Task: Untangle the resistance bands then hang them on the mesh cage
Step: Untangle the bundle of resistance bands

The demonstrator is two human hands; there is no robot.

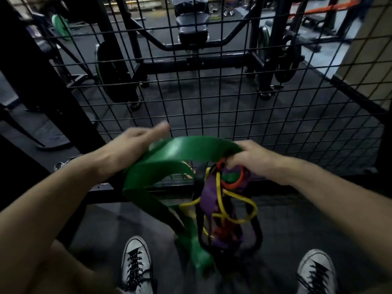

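Both hands are up in front of the mesh cage (212, 98): the left hand (131, 145) lies against the wide green band (180, 148) with thumb out, though blur hides whether its fingers curl under it, and the right hand (252, 160) grips the top of the bundle where the green band meets the others.

Largest first, the green band is broad, flat and floppy; it loops between the 2 hands and trails down toward the floor (106, 225). It looks light but grippy, likely to drag on its neighbours rather than slide, so holding the flat width and feeding it out of the knot seems wiser than yanking. A purple band (206, 198), narrower, hangs through the middle of the tangle. Thinner still, the yellow band (237, 209) snakes round it in several loops (the likeliest snag), and a small orange-red band (235, 183) sits just under the right hand. A black band also seems to run through the bundle.

Nothing hangs on the mesh cage yet, and no container is in sight.
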